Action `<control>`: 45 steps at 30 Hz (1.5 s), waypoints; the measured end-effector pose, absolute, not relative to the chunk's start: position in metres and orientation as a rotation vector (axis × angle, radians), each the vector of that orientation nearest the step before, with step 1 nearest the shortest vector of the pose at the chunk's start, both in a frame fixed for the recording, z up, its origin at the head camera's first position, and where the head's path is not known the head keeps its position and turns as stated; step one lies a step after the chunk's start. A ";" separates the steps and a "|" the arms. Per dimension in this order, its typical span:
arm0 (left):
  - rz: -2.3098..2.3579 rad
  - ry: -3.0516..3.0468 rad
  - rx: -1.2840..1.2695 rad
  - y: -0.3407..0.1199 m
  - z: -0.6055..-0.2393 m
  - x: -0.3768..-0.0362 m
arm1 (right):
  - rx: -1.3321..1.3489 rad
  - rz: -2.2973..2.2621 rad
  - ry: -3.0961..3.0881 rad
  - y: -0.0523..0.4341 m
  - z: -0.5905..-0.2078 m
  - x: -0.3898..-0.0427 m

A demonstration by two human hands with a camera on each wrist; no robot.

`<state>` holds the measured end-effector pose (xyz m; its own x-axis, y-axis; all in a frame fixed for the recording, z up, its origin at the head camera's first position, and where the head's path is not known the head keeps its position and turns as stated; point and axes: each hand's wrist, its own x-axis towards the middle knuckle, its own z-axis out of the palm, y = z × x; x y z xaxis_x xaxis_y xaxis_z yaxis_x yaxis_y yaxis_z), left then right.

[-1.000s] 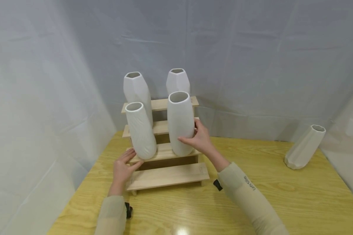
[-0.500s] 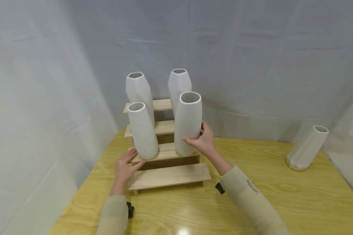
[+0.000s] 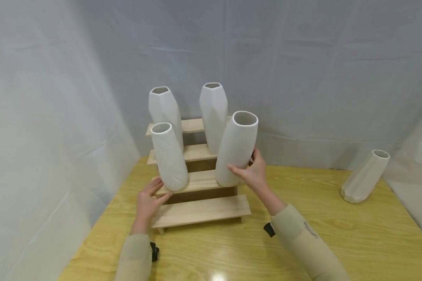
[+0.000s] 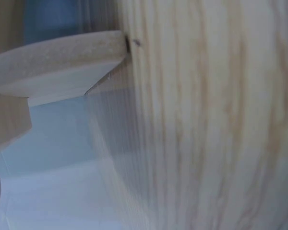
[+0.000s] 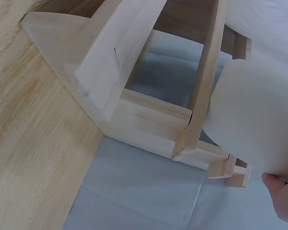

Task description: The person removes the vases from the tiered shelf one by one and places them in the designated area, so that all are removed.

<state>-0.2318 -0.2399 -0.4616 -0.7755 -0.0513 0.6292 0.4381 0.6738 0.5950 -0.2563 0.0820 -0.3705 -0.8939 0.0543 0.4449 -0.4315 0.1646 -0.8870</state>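
Note:
My right hand (image 3: 253,173) grips a tall smooth white vase (image 3: 237,150) from its right side, thumb across the front. The vase leans to the right, its base at the right end of the third step down of a wooden tiered stand (image 3: 202,210). In the right wrist view, part of the vase (image 5: 254,115) and my thumb (image 5: 281,196) show beside the stand. My left hand (image 3: 149,201) rests with extended fingers at the left end of that same step, close to a textured white vase (image 3: 170,160) standing there. Only bare wood fills most of the left wrist view.
Two faceted white vases, one at left (image 3: 165,103) and one at right (image 3: 213,113), stand on the higher steps. Another ribbed white vase (image 3: 363,179) stands apart on the yellow wooden table (image 3: 302,207) at right. Pale sheeting (image 3: 302,78) hangs behind.
My right hand has moved right with the smooth vase, which now tilts right and uncovers more of the faceted vase behind. My left hand stays in place.

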 end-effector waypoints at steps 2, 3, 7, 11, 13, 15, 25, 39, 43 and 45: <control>-1.014 -2.269 -0.296 -0.241 -0.462 -0.232 | 0.348 1.789 -2.074 0.085 -0.370 -0.255; -1.018 -2.271 -0.293 -0.241 -0.462 -0.232 | 0.344 1.790 -2.074 0.087 -0.369 -0.254; -1.026 -2.278 -0.281 -0.241 -0.462 -0.232 | 0.339 1.754 -2.083 0.094 -0.370 -0.252; -1.034 -2.287 -0.274 -0.241 -0.462 -0.231 | 0.346 1.694 -2.083 0.102 -0.369 -0.249; -1.039 -2.293 -0.275 -0.241 -0.461 -0.231 | 0.356 1.676 -2.070 0.105 -0.369 -0.247; -1.048 -2.292 -0.274 -0.241 -0.461 -0.231 | 0.356 1.657 -2.061 0.109 -0.368 -0.247; -1.056 -2.280 -0.282 -0.243 -0.460 -0.232 | 0.325 1.629 -2.055 0.129 -0.366 -0.243; -1.056 -2.282 -0.279 -0.240 -0.458 -0.230 | 0.280 1.497 -2.052 0.150 -0.353 -0.219; -1.057 -2.291 -0.272 -0.241 -0.458 -0.229 | 0.239 1.489 -2.051 0.158 -0.358 -0.218; -1.057 -2.296 -0.266 -0.242 -0.458 -0.229 | 0.219 1.488 -2.049 0.164 -0.363 -0.221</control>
<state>-0.2293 -0.2416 -0.4585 -0.8055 -0.0617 0.5894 0.4075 0.6643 0.6266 -0.2210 0.1636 -0.3627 -0.8119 0.2036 0.5472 -0.4572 0.3612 -0.8127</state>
